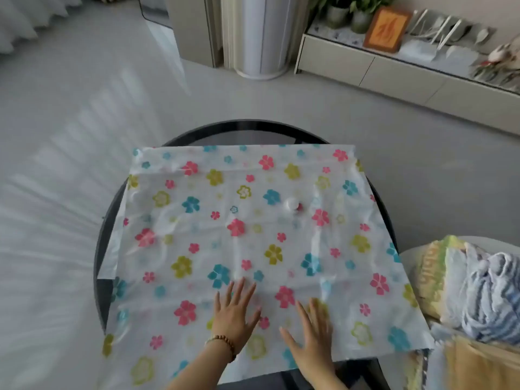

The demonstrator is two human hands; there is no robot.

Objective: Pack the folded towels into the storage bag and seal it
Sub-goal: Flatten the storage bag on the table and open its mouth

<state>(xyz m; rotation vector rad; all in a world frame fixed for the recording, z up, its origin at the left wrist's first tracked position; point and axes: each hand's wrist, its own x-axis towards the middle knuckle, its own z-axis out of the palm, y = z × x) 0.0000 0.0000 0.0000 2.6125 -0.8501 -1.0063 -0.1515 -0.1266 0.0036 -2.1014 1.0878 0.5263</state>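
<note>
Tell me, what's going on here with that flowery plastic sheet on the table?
A person is flattening a flower-printed storage bag spread across a round dark table. Both the left hand and the right hand lie palm-down and open on the near part of the bag, holding nothing. The bag looks empty and flat, with its white valve cap facing up. The folded towels sit stacked to the right, off the bag, so nothing is packed yet.
</note>
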